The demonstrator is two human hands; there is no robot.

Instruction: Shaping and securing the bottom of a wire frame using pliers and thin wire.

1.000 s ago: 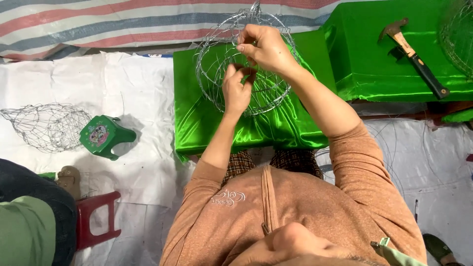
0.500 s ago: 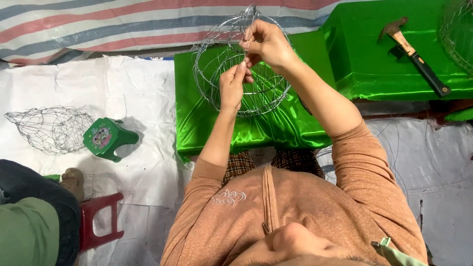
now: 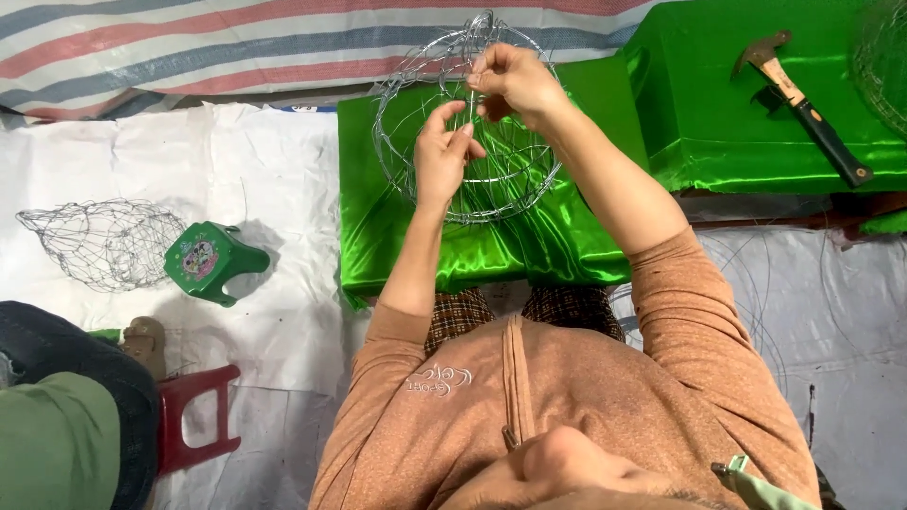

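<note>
A round wire frame (image 3: 468, 132) is held up over a box draped in shiny green cloth (image 3: 491, 236), at the middle of the scene and towards the far side. The frame is made of thin silver hoops joined into an open ball or basket shape. The left hand (image 3: 441, 156) is raised inside the near part of the frame, its thumb and forefinger pinched on a thin upright wire. The right hand (image 3: 510, 83) is set at the far upper rim, with its fingers closed around the wires there; both hands lie close together, just apart. The forearms are covered by sleeves of a light brown top.

To the right, a second green-covered surface (image 3: 756, 104) is seen, and a hammer (image 3: 803, 104) with a dark grip is laid on it. To the left, on white sheeting (image 3: 246, 170), a finished wire mesh shape (image 3: 104, 241) is lying on its side, just beside a small green stool (image 3: 210, 262). A red stool (image 3: 194, 420) is placed nearer, at the lower left, next to part of another person in green and dark clothing (image 3: 57, 425). A striped tarpaulin (image 3: 189, 47) is spread along the far edge.
</note>
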